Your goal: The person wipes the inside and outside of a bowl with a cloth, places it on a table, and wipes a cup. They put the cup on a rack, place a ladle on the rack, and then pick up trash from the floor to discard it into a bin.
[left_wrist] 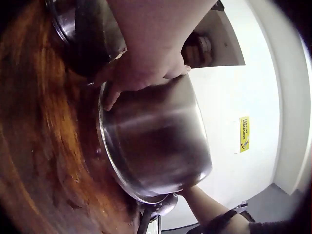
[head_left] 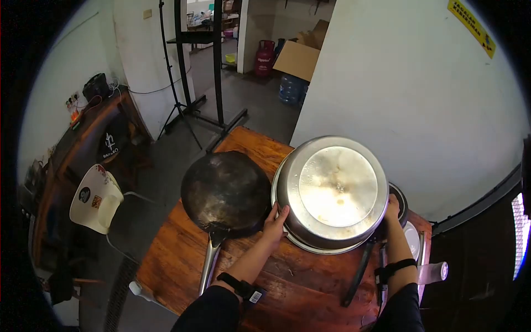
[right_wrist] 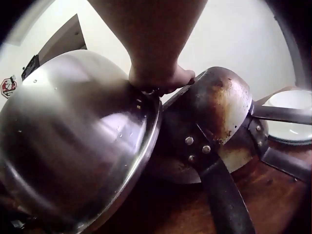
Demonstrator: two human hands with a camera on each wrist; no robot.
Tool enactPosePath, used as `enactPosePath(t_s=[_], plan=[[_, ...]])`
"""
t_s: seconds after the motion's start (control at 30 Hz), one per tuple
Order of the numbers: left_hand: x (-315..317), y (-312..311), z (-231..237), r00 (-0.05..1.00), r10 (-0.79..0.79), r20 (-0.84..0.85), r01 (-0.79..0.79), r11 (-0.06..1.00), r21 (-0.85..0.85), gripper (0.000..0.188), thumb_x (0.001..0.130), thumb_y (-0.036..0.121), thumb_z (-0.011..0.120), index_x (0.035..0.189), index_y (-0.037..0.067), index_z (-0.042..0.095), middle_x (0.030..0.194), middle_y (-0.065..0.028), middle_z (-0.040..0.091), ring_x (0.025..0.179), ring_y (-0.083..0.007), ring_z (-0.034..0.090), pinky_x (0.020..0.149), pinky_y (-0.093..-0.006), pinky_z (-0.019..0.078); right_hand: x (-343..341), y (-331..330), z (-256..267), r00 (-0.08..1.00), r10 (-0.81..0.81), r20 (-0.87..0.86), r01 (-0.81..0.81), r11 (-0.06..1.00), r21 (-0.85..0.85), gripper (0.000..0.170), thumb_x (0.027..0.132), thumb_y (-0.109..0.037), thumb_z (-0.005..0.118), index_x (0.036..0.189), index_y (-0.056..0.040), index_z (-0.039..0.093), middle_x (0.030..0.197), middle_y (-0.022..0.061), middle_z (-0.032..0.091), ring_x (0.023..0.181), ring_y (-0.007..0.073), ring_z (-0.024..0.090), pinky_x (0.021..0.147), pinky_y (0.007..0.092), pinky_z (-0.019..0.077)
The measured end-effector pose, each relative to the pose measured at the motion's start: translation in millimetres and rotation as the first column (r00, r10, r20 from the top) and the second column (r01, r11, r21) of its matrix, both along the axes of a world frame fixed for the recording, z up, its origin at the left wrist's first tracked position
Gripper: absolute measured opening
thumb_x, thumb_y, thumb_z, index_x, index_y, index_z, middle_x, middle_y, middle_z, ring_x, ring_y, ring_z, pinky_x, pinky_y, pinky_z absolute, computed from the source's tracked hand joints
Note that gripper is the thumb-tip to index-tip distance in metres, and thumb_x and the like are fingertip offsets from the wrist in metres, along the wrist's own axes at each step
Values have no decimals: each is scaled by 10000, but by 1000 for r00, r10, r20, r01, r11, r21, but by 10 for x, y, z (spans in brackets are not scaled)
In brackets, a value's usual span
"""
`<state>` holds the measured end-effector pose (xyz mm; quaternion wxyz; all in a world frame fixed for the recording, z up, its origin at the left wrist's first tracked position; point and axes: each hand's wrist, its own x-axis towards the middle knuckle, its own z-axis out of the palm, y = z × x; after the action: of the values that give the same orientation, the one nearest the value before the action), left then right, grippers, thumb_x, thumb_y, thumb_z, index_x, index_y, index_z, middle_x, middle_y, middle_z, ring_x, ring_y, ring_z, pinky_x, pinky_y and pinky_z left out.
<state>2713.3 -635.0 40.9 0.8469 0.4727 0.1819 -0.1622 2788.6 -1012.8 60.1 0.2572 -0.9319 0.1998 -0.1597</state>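
Observation:
A large steel pot (head_left: 339,188) is upside down over the wooden table, its base facing up. At its left side, the left hand (head_left: 274,226) grips the rim edge with the thumb against the wall; the left wrist view shows this hand (left_wrist: 141,73) on the pot wall (left_wrist: 156,131). Opposite it, the right hand (head_left: 391,207) holds the pot's right side by the rim. In the right wrist view the right hand (right_wrist: 161,83) has its fingers partly hidden behind the rim of the pot (right_wrist: 83,141). Whether the rim touches the table is unclear.
A dark wok (head_left: 225,191) lies left of the pot, its handle towards the front. Stained pans (right_wrist: 224,105) with dark handles are at the right, beside a white dish (right_wrist: 290,114). A clear cup (head_left: 434,272) is near the right edge; a white wall (head_left: 420,99) stands behind.

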Motion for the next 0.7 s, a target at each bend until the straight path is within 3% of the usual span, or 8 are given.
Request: enactPosePath(t_s=[0.13,0.23,0.33,0.37,0.47,0.57,0.7], plan=[[45,-38,-91,999,37,6,-36,997,-65,758,724,502,508,1291,156,142,1311,-84,194,1154,-283,261,864,-505,265,76,25,12,999,50,13,-50,998,-37,300,709,-323,505,884,-97,594,816,116,560,815,259,532,743,345,382],[27,-37,12,998,4,61,2,996,-94,745,733,527,468,1290,154,146,1308,-71,202,1158,-273,254,880,-489,252,131,-11,-9,991,126,54,-128,991,31,266,735,-265,484,910,-95,588,856,136,567,825,264,539,734,330,395],[34,-16,21,997,-46,-61,40,995,-96,724,730,545,447,1279,153,187,1289,-64,241,1151,-257,258,880,-470,257,159,6,-28,988,139,65,-143,987,73,237,761,-225,464,903,-77,581,840,151,575,797,267,554,700,319,411],[83,-14,-217,996,-78,-37,73,988,-139,698,722,561,437,1257,159,241,1268,-62,278,1139,-260,266,856,-474,268,164,7,-16,989,142,51,-146,984,99,237,764,-227,462,899,-73,580,827,153,576,787,267,556,693,320,412],[63,-47,-186,996,-78,-43,69,983,-170,685,713,580,423,1238,167,275,1262,-65,291,1131,-273,272,844,-498,248,153,90,52,985,157,66,-164,980,114,233,771,-230,462,890,-63,574,797,157,575,760,273,561,674,326,416],[126,-66,-344,995,-69,67,81,977,-197,703,700,603,406,1238,170,276,1268,-60,285,1128,-287,271,841,-523,212,209,39,-57,985,141,99,-151,984,95,222,768,-222,473,900,-76,577,802,152,577,764,278,559,679,325,416],[73,-90,-148,995,-10,-100,3,998,-64,722,685,612,410,1241,172,270,1272,-57,278,1123,-270,278,849,-512,200,219,78,-60,984,123,127,-137,984,110,222,764,-216,474,883,-63,583,800,157,577,768,287,559,685,335,418]])
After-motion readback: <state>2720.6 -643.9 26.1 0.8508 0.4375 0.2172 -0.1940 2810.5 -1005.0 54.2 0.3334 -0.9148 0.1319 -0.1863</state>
